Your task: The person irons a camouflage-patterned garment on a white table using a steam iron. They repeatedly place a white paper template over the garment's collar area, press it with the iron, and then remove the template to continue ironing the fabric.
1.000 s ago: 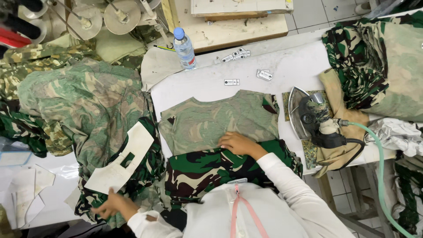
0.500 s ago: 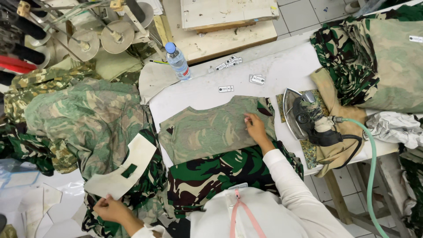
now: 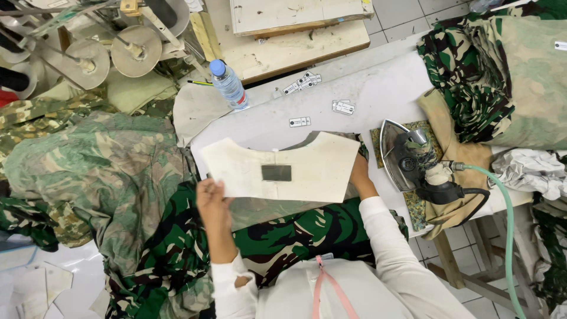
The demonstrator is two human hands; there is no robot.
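A single view, taken from a camera worn on the person's head, looks almost straight down onto a white work table [image 3: 354, 82]. The camera sits close above the person, so the white sleeves and chest fill the bottom edge of the frame. The far side of the table lies toward the top, where tiled floor shows at the upper right. The frame reaches from heaped camouflage cloth [image 3: 88, 177] on the left to an iron [image 3: 413, 159] and more cloth on the right. No second view overlaps it.
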